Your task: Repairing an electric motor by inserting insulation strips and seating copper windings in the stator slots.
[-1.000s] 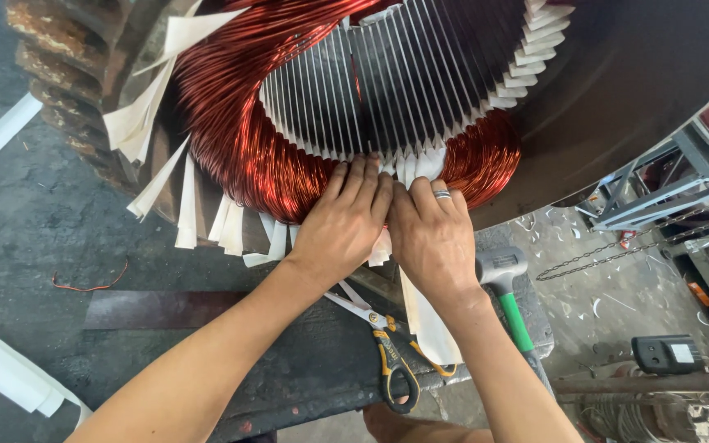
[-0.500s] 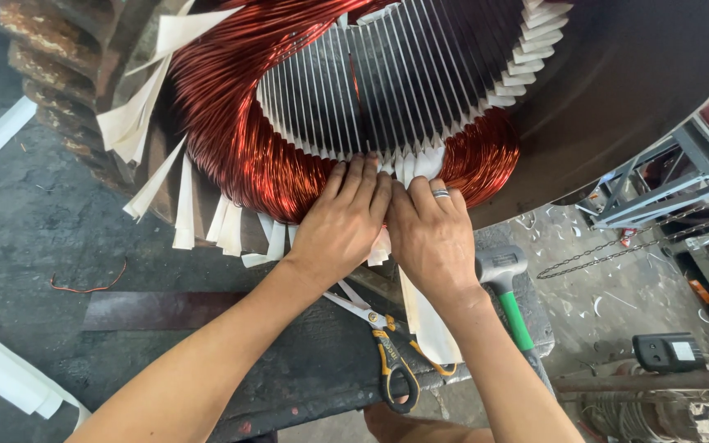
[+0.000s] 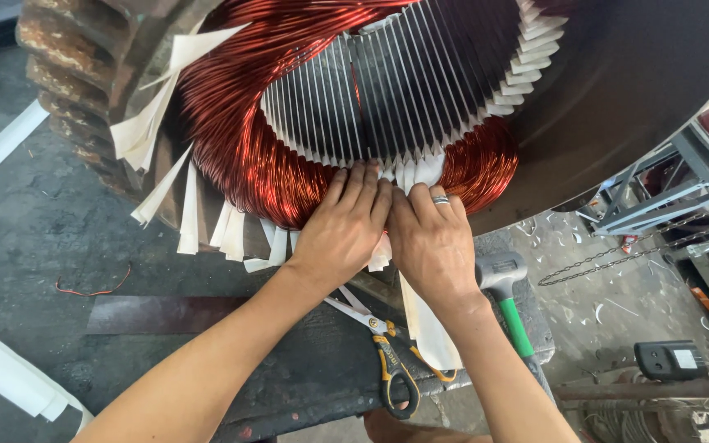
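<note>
A large motor stator [image 3: 617, 90] lies on its side, with slotted laminations [image 3: 387, 90] and red copper windings [image 3: 240, 139] bulging from its end. White insulation paper strips [image 3: 153, 131] stick out around the coils. My left hand [image 3: 346, 230] and my right hand [image 3: 432, 242] press side by side, fingers flat, on the windings and white paper at the bottom of the bore. A ring is on my right hand. Neither hand holds a tool.
Scissors [image 3: 387, 361] with yellow and black handles lie on the dark metal bench [image 3: 289, 361] below my hands. A mallet with a green handle [image 3: 509, 303] lies to the right. A metal frame with chain [image 3: 658, 205] and a small dark device [image 3: 670, 359] are at right.
</note>
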